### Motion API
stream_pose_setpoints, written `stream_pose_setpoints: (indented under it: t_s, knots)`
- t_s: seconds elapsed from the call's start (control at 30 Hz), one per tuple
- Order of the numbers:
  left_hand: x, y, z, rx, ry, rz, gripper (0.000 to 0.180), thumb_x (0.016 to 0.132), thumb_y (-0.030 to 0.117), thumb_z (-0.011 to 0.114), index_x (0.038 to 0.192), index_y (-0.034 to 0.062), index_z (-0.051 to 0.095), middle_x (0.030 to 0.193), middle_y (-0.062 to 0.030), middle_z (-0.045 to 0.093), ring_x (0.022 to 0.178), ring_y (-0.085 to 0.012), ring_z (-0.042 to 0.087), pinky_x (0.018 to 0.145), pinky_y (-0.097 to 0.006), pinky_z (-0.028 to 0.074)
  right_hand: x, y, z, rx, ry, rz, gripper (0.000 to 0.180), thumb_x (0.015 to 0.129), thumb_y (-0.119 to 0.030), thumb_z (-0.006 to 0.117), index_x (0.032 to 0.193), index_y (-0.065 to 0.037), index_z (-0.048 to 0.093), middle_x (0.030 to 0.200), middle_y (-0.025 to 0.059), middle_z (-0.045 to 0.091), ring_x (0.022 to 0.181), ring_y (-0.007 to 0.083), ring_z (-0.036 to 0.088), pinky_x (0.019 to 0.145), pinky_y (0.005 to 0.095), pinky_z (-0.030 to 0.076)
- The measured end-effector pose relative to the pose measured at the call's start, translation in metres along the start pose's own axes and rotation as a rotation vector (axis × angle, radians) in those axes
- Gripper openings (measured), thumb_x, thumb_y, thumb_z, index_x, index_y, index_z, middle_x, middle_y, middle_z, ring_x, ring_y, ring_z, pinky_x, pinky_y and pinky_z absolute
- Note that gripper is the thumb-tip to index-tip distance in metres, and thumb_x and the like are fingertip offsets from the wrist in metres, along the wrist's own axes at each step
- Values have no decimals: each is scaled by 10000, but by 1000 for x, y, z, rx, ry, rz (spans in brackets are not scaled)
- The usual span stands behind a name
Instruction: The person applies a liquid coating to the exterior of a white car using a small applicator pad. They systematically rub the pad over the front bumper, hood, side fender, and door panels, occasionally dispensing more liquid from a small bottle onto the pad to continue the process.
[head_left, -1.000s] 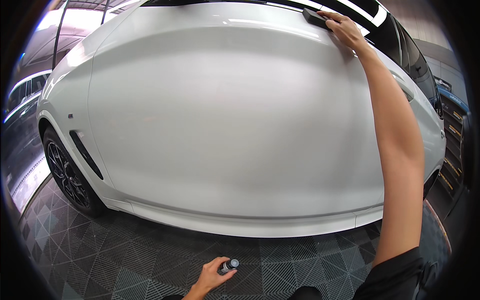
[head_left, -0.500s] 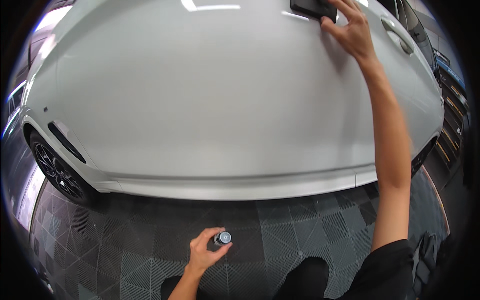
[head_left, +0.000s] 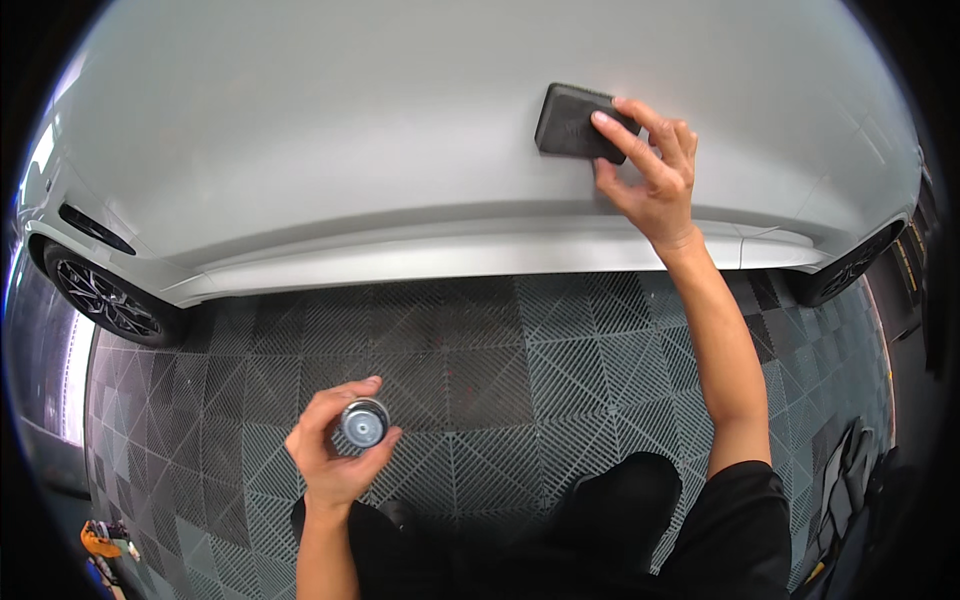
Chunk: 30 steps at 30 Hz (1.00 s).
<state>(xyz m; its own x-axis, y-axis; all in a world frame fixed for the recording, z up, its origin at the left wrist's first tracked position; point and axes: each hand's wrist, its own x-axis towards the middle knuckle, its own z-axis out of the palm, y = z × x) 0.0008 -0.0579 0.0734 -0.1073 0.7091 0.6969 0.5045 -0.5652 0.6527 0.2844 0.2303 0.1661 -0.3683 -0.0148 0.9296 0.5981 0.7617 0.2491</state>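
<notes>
My right hand (head_left: 655, 170) grips a black rectangular applicator block (head_left: 577, 124) by its right end. The block lies against the lower door panel of a silver-white car (head_left: 400, 130), a little above the sill. Down at the lower left, my left hand (head_left: 335, 440) is closed round a small round bottle (head_left: 365, 424), seen from above with its pale top facing up. The bottle is held over the floor, apart from the car.
A front wheel (head_left: 110, 300) is at the left and a rear wheel (head_left: 850, 268) at the right. Ribbed grey floor tiles (head_left: 440, 350) lie below the sill. Dark cloth (head_left: 840, 490) is at the right, and small orange items (head_left: 100, 540) are at the lower left.
My right hand has brought the block down the door from beside the handle to just above the sill. My left hand has shifted left and up with the bottle. The view has tilted downward.
</notes>
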Motion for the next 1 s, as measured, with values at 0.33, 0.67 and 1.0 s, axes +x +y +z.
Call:
stream_pose_setpoints:
  t_s: [0.33,0.67,1.0]
  knots:
    - [-15,23,-12,113,28,-4,550,685,32,747,1154,12,462,1010,-206,626,996,-333,636,905,-489,525,-127,-12,36,-151,95,-108,552,629,-90,773,1091,-381,690,1129,-166,589,766,102,427,804,290,319]
    - [-27,32,-6,182,46,-70,534,715,53,757,1157,13,460,1020,-206,631,995,-328,638,910,-471,516,-186,-3,53,-221,-76,-114,406,714,-162,692,1048,-391,677,1057,-229,565,775,87,432,822,294,309]
    - [-23,32,-2,236,59,-30,575,619,-18,780,1110,10,483,963,-221,655,928,-318,673,862,-457,540,-187,20,36,-183,-12,-156,359,731,-213,684,1049,-379,698,1086,-170,610,902,130,473,989,365,279]
